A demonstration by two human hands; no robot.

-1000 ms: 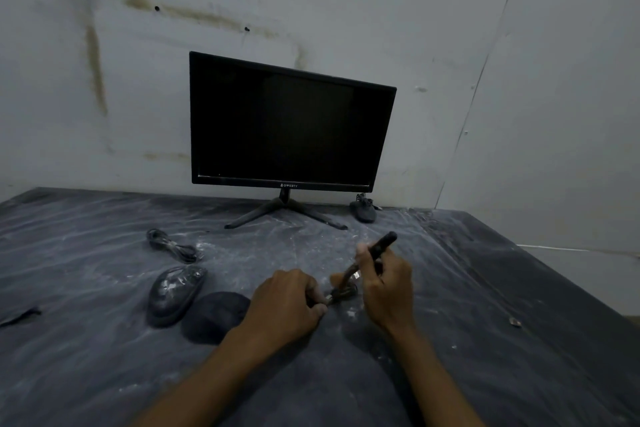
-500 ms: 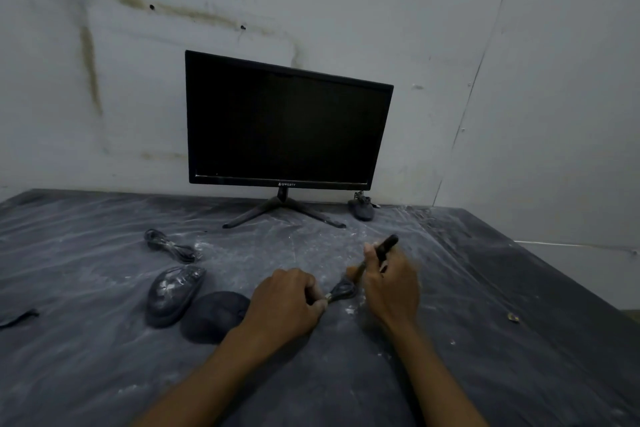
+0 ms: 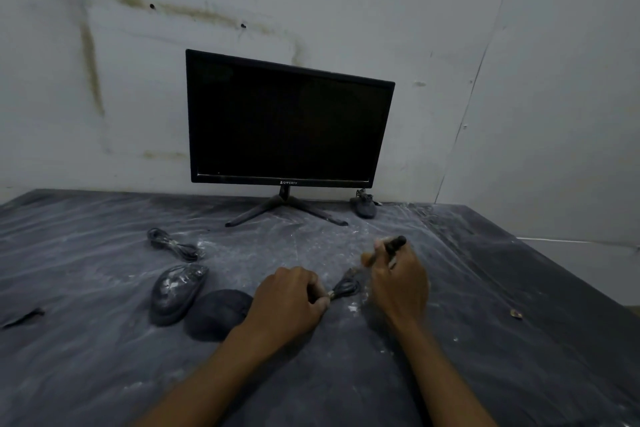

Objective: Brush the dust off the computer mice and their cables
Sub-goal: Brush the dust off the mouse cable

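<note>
Left of centre lie a coiled cable (image 3: 173,246), a dusty mouse (image 3: 176,291) and a darker mouse (image 3: 216,314). At lower centre the left hand (image 3: 289,302) pinches a bundled cable (image 3: 344,288) against the dusty table (image 3: 104,374), while the right hand (image 3: 398,279) grips a brush (image 3: 393,245) over it. Cable brushing seems underway; next, short strokes along the grey, powder-flecked loops.

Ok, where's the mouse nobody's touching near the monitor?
Head view: that mouse sits at the back by the wall, just right of the monitor stand's right foot.
</note>
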